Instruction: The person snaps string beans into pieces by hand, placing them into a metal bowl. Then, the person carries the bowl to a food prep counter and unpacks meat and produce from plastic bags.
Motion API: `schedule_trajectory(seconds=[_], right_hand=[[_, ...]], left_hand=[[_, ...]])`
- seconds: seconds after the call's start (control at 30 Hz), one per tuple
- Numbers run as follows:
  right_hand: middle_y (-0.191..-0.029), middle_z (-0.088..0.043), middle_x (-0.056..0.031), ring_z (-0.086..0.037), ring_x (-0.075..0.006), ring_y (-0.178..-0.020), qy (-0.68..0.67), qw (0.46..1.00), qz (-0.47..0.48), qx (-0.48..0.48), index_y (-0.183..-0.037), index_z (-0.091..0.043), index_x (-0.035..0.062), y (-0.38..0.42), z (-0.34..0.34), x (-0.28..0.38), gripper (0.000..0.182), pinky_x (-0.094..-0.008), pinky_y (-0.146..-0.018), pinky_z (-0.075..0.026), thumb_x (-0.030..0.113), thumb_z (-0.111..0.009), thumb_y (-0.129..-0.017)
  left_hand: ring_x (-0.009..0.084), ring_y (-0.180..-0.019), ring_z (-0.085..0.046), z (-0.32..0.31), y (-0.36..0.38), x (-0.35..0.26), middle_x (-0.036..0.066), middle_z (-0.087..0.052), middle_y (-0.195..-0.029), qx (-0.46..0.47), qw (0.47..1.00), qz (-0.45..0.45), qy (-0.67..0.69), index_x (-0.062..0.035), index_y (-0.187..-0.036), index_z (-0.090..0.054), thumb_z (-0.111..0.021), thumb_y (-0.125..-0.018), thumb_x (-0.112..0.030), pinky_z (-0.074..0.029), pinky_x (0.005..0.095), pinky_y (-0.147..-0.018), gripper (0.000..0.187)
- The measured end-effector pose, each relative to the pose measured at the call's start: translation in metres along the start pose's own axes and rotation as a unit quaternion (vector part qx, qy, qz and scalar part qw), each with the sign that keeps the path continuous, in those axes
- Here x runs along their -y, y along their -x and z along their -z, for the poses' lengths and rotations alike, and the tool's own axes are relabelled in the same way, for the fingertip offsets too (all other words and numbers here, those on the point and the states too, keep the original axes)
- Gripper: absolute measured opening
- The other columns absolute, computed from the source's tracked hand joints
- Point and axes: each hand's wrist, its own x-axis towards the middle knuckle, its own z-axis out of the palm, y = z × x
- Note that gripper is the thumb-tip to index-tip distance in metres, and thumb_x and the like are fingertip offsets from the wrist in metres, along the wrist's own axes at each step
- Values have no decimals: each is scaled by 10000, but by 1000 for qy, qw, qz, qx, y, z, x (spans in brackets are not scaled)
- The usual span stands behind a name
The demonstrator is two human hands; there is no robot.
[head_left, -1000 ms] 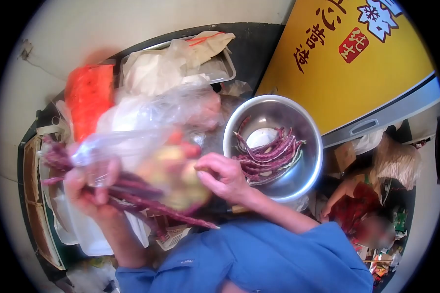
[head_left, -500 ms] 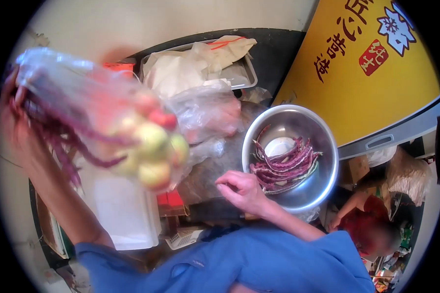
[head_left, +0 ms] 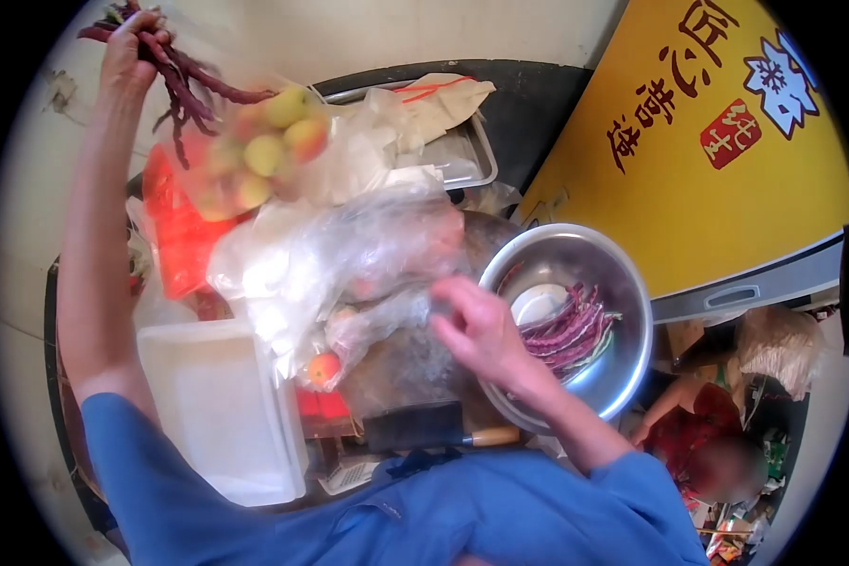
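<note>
At the upper left my left hand [head_left: 134, 47] is closed round a bunch of purple bean pods [head_left: 184, 85]. Just below and right of it is a clear bag of yellow-red fruits [head_left: 266, 151]; whether my fingers also hold this bag I cannot tell. My right hand [head_left: 476, 325], blurred, has its fingers partly curled beside a crumpled clear plastic bag [head_left: 382, 241]; whether it grips the plastic is unclear. Right of that hand, a steel bowl [head_left: 637, 330] contains more purple pods [head_left: 571, 335]. One red-yellow fruit [head_left: 324, 368] lies near the plastic bag.
A white tub [head_left: 222, 415] stands at lower left, near a red bag [head_left: 179, 226]. A cleaver [head_left: 415, 426] lies near my body. Behind are a metal tray [head_left: 481, 156] and a yellow panel with writing [head_left: 689, 160]. Another person [head_left: 717, 424] is at lower right.
My left hand has moved up and right with the pods, and the fruit bag has shifted up and back. My right hand has moved slightly up and right. The single fruit has come into view.
</note>
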Motion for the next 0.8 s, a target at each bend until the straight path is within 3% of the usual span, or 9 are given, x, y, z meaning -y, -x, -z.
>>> schedule_trajectory(seconds=[0.1, 0.17, 0.3, 0.4, 0.47, 0.5, 0.57, 0.67, 0.8], right_hand=[[-1243, -558, -223, -671, -324, -833, 35, 999, -29, -26, -1306, -483, 5, -42, 4, -10, 567, -429, -747, -534, 169, -692, -805], [-1335, -492, -248, -657, -365, -918, 122, 988, 60, -73, -1402, -376, 11, -69, -6, -27, 723, -449, -807, -525, 164, -707, -777], [-1353, -475, -249, -641, -385, -970, 202, 974, 100, -8, -1419, -341, 36, -105, -36, -47, 747, -465, -840, -513, 138, -690, -767], [-1167, -598, -251, -637, -410, -931, 154, 977, 131, 65, -1267, -513, 14, -126, -49, -56, 535, -482, -814, -508, 107, -661, -761], [-840, -674, -158, -667, -337, -761, 140, 984, 23, 110, -1004, -644, 9, -137, -49, -57, 240, -417, -695, -525, 60, -607, -772], [-840, -674, -158, -667, -337, -761, 139, 983, 24, 115, -1004, -644, 9, -145, -45, -61, 240, -417, -695, -525, 60, -607, -772], [-644, -625, -60, -610, -194, -563, -244, 961, -129, 17, -860, -659, -1, -152, -30, -68, 88, -280, -546, -473, 25, -593, -809], [-684, -615, -28, -538, -90, -512, -328, 935, -129, -41, -830, -661, 0, -144, 14, -48, 113, -226, -503, -421, 7, -549, -841], [-700, -628, -45, -531, -96, -506, -350, 924, -140, -60, -849, -655, -16, -131, 30, -38, 99, -230, -497, -412, 3, -558, -853]], left_hand=[[184, -474, -501, 20, -6, 52, 57, -530, -619, -62, 994, 72, -51, -1, -792, -545, -626, -771, 8, -465, 303, -499, 84], [172, -466, -483, 17, 16, 88, 56, -511, -610, -143, 983, 107, -51, -5, -775, -540, -614, -760, 14, -440, 295, -490, 78], [161, -452, -457, 40, 36, 126, 49, -493, -604, -126, 975, 177, -49, -10, -752, -524, -618, -760, 18, -407, 292, -459, 98], [157, -440, -447, 41, 47, 135, 54, -498, -606, -163, 969, 177, -53, 9, -774, -552, -635, -757, 15, -376, 294, -412, 85], [156, -446, -459, 45, 52, 131, 57, -511, -610, -158, 968, 182, -69, 12, -778, -562, -639, -759, 10, -389, 294, -417, 79], [155, -451, -471, 47, 55, 128, 61, -524, -613, -149, 968, 186, -83, 15, -781, -572, -643, -762, 5, -403, 294, -422, 75], [156, -459, -490, 55, 61, 127, 65, -549, -630, -149, 965, 193, -96, 22, -796, -583, -660, -769, -13, -434, 296, -441, 89], [151, -472, -504, 50, 78, 111, 61, -565, -643, -113, 953, 241, -145, 22, -812, -600, -674, -777, -47, -451, 299, -457, 107], [124, -441, -480, 31, 117, 89, 26, -547, -608, -219, 949, 129, -188, 4, -967, -651, -625, -852, -103, -403, 282, -394, 159]])
